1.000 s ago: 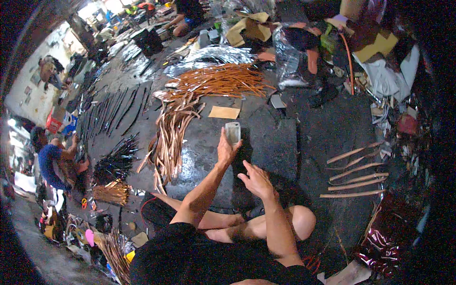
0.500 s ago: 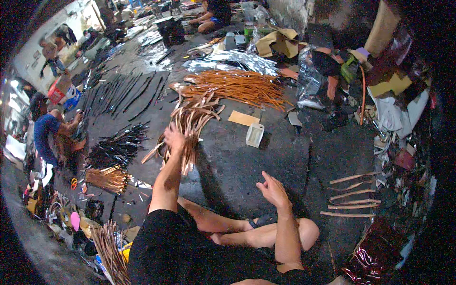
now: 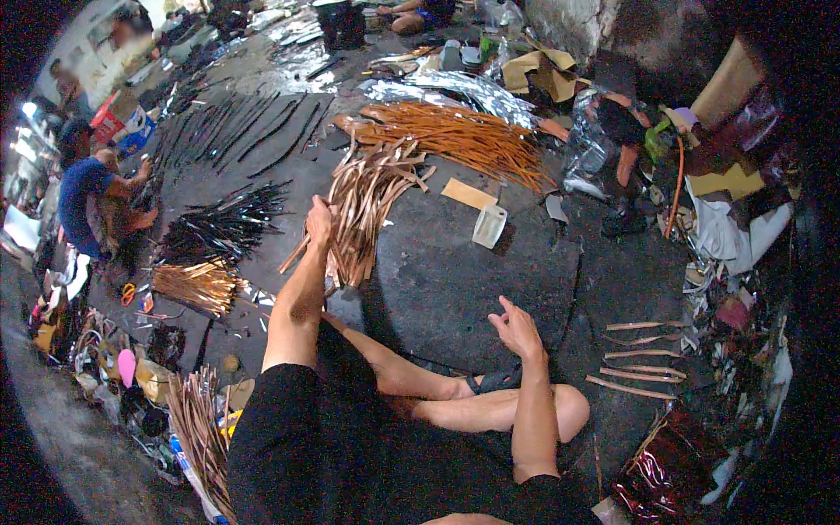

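My left hand (image 3: 321, 222) is at the left edge of a loose pile of flat tan-brown strips (image 3: 374, 206), fingers curled closed against them. It seems to pinch a strip there, though the fingers partly hide it. To the right, my right hand (image 3: 518, 332) hovers over the dark floor near my knee, fingers stretched out and holding nothing. Behind the brown pile, a bundle of shiny orange-brown strips (image 3: 464, 138) lies spread out. On the right, several single tan strips (image 3: 643, 354) rest in a row.
A small whitish plastic container (image 3: 489, 227) stands beside a tan rectangular piece (image 3: 468, 193). Black strips (image 3: 227, 219) and golden-brown strips (image 3: 197, 286) lie to the left, near orange-handled scissors (image 3: 129, 294). A person in blue (image 3: 83, 201) sits at far left. Scraps (image 3: 735, 311) line the right side.
My left hand has gone from spread fingers over the brown pile to curled fingers at its left edge. My right hand stays outstretched. The whole view has shifted slightly.
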A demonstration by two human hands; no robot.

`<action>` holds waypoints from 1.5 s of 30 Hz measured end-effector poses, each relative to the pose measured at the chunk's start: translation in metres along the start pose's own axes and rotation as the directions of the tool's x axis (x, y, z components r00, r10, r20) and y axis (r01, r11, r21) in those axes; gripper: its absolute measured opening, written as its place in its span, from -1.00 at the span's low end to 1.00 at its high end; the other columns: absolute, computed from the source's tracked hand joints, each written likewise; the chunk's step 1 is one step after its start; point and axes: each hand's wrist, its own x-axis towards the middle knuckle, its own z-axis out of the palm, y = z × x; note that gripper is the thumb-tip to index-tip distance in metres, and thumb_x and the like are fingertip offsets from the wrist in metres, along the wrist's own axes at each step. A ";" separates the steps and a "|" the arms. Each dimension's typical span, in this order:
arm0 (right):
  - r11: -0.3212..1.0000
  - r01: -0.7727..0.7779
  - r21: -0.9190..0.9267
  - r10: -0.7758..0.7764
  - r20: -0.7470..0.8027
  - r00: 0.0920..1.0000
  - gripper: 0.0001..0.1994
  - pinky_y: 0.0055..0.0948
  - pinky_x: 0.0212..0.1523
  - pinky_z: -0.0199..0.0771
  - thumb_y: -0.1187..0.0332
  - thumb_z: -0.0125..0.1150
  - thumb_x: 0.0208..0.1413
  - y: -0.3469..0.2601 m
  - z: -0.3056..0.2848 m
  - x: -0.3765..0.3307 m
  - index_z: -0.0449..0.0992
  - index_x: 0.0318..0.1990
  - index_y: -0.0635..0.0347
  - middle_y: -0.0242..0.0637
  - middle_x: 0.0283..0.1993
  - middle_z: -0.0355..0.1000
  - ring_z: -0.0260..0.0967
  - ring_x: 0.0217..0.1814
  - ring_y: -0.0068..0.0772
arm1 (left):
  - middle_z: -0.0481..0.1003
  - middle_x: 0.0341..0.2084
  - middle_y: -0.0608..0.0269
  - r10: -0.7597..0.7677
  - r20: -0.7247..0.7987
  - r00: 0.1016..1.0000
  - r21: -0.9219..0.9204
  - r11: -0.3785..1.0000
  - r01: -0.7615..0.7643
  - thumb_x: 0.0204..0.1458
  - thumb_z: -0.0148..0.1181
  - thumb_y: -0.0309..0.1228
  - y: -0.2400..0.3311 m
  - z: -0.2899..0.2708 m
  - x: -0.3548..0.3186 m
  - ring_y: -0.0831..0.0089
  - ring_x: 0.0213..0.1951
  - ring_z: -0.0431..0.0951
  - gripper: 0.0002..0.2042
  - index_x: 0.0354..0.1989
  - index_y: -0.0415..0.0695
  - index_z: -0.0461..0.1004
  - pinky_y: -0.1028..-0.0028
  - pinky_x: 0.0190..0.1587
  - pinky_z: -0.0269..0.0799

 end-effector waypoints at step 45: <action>0.962 0.051 0.267 -0.043 -0.038 0.998 -0.54 -0.48 -0.32 0.42 0.32 0.33 -0.10 0.075 -0.073 0.104 0.38 -0.01 0.25 -0.34 -0.40 0.45 0.37 -0.43 -0.49 | 0.51 -0.56 0.31 0.586 0.770 0.252 -0.602 0.798 -0.014 -0.02 0.02 -0.54 0.121 0.037 -0.115 0.53 -0.48 0.46 -0.83 -0.25 -0.17 0.48 0.50 -0.46 0.36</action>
